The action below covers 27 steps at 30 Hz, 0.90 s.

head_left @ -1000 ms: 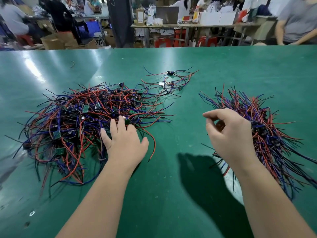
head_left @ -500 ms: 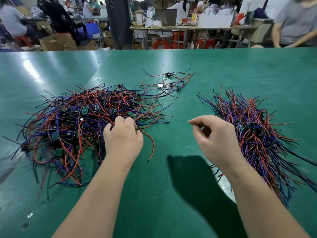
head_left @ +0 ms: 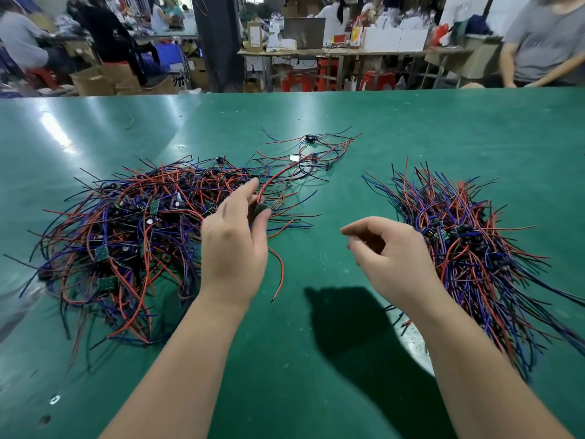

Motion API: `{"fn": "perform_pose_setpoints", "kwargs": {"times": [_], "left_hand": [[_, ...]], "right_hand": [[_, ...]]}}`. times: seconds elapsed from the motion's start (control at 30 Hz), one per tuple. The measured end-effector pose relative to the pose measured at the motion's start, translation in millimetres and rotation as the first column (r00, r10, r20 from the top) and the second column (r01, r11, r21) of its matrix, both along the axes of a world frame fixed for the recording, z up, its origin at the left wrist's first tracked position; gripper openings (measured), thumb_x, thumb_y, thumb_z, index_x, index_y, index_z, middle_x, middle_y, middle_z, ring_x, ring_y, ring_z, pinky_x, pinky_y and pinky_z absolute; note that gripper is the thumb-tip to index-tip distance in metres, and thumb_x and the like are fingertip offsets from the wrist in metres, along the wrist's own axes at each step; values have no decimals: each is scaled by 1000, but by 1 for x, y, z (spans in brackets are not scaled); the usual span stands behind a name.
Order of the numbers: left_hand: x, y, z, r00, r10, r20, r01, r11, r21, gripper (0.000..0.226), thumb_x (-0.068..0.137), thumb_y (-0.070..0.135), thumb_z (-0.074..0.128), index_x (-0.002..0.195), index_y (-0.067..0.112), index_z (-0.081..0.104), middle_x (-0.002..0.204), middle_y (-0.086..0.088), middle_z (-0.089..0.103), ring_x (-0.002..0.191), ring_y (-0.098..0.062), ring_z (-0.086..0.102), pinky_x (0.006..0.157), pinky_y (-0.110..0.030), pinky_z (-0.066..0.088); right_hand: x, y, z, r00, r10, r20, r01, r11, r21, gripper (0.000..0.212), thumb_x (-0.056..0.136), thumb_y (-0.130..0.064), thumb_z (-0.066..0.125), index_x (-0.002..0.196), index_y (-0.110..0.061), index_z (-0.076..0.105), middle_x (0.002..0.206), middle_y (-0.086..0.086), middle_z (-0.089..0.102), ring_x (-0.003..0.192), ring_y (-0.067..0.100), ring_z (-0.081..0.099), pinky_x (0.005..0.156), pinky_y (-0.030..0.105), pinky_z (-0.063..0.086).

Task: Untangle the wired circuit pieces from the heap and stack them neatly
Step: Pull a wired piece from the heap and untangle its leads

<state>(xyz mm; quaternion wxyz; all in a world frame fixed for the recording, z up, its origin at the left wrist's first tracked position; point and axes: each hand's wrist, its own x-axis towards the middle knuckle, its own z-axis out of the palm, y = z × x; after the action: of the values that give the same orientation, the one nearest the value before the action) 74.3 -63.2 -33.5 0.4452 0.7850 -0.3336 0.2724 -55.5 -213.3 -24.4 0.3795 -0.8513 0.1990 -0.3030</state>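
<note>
A tangled heap (head_left: 126, 236) of small green circuit boards with red, blue and black wires lies on the left of the green table (head_left: 316, 359). My left hand (head_left: 235, 242) is lifted at the heap's right edge and pinches one wired circuit piece (head_left: 260, 208), whose red wires trail up and down from my fingers. On the right lies the sorted stack (head_left: 468, 245) of pieces, wires fanned out. My right hand (head_left: 389, 251) hovers beside the stack, fingers loosely curled, holding nothing.
A few loose wired pieces (head_left: 311, 156) lie farther back between the two piles. A short wire scrap (head_left: 129, 122) lies at the back left. Beyond the table's far edge sit people, work tables, cardboard boxes and red stools.
My left hand closed on a piece at the heap's edge and lifted it up and to the right, pulling its red wires free. My right hand drifted left, away from the stack.
</note>
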Motion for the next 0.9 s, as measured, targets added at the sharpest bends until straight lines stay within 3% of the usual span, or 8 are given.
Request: {"fn": "perform_pose_setpoints", "kwargs": {"times": [0.13, 0.23, 0.3, 0.4, 0.53, 0.63, 0.8, 0.9], "left_hand": [[-27, -5, 14, 839, -480, -258, 338, 829, -445, 34, 94, 10, 54, 126, 19, 47, 100, 15, 66, 64, -9, 67, 68, -22, 54], [-38, -8, 21, 672, -639, -374, 391, 736, -553, 29, 93, 17, 52, 121, 23, 47, 96, -3, 72, 50, -10, 63, 52, -20, 51], [-42, -9, 25, 472, -735, -487, 356, 664, -658, 28, 90, 21, 52, 118, 20, 51, 92, -8, 73, 43, -10, 58, 43, -20, 46], [-45, -8, 29, 163, -777, -608, 295, 627, -722, 26, 93, 19, 49, 118, 17, 53, 85, -9, 73, 39, -6, 52, 37, -15, 40], [-49, -6, 29, -87, -685, -723, 361, 655, -664, 26, 100, 19, 42, 120, 12, 56, 63, 3, 68, 42, -4, 59, 36, -12, 43], [-50, -9, 26, -94, -568, -817, 427, 719, -549, 28, 99, 32, 43, 104, 14, 64, 88, -10, 74, 56, -15, 69, 44, -19, 52], [-48, -12, 14, 152, -505, -850, 399, 818, -415, 13, 85, 23, 67, 80, 13, 73, 79, -2, 71, 66, -17, 70, 54, -24, 54], [-49, -14, 9, 209, -514, -832, 379, 827, -416, 6, 83, 11, 70, 83, 5, 71, 73, -8, 69, 59, -17, 65, 56, -24, 55]], "right_hand": [[3, 8, 1, 979, 174, -107, -133, 941, 311, 14, 90, -13, 61, 90, -22, 71, 79, 0, 72, 58, 10, 62, 60, 21, 49], [6, 13, 4, 963, 243, 118, -266, 773, 576, 13, 91, -17, 59, 98, -24, 68, 86, -1, 70, 60, 8, 58, 56, 17, 45], [5, 12, 7, 940, 218, 263, -341, 658, 672, 22, 82, -27, 61, 101, -21, 68, 89, -2, 71, 61, 9, 56, 55, 17, 43], [4, 11, 10, 899, 197, 392, -432, 549, 715, 30, 71, -27, 64, 98, -16, 70, 89, 3, 72, 60, 9, 56, 55, 16, 42], [4, 11, 10, 878, 180, 444, -465, 544, 699, 15, 67, -17, 66, 78, -15, 77, 73, 6, 70, 62, 15, 61, 59, 23, 51], [5, 11, 8, 923, 150, 354, -360, 662, 657, 10, 66, -19, 69, 73, -17, 77, 65, 4, 69, 56, 11, 57, 54, 18, 47], [6, 7, 4, 970, 75, 232, -202, 780, 593, 15, 75, -4, 74, 83, -16, 69, 59, 2, 69, 51, 8, 61, 47, 15, 42], [6, 7, 2, 976, 73, 204, -179, 801, 572, 18, 75, -2, 75, 84, -15, 66, 57, 2, 68, 51, 9, 63, 46, 17, 46]]}}
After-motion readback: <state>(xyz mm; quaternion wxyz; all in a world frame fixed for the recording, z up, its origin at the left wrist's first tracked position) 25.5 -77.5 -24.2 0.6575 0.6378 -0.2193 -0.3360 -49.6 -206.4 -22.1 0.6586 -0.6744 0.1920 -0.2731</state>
